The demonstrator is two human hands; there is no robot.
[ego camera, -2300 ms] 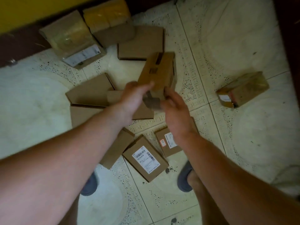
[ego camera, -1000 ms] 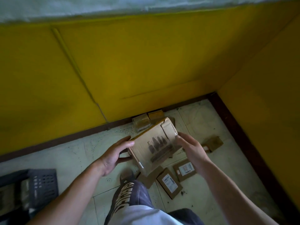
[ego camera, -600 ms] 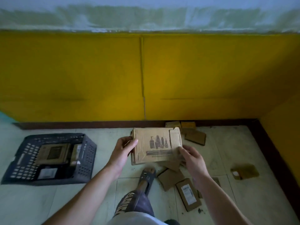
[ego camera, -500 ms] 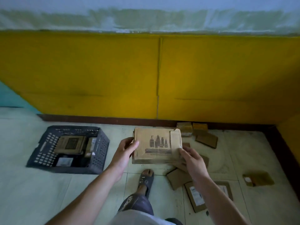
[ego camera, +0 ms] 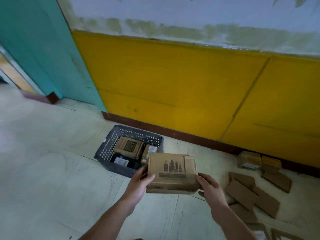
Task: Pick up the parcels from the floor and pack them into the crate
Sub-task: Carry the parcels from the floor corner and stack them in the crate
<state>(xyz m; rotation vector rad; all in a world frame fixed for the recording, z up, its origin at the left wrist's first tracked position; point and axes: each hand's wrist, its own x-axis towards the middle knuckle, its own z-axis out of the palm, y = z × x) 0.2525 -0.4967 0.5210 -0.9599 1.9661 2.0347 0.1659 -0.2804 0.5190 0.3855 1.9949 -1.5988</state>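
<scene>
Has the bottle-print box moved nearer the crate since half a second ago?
Yes. The bottle-print box went left toward the crate; it now overlaps its right corner.

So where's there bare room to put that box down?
Widest bare patch: the pale tiled floor between the dark perforated plastic crate and the teal wall. Inside the crate, printed brown boxes fill the far half; only a dark strip along its near wall looks free. Crowded: the brown cardboard parcels right of the right hand holding the bottle-printed box.

a yellow lower wall (ego camera: 173,84) under patchy whitish plaster (ego camera: 173,13), a teal panel (ego camera: 43,49) at the left, a dark red-brown skirting (ego camera: 199,139) along its base, and a pale tiled floor (ego camera: 52,170) in dim light.
</scene>
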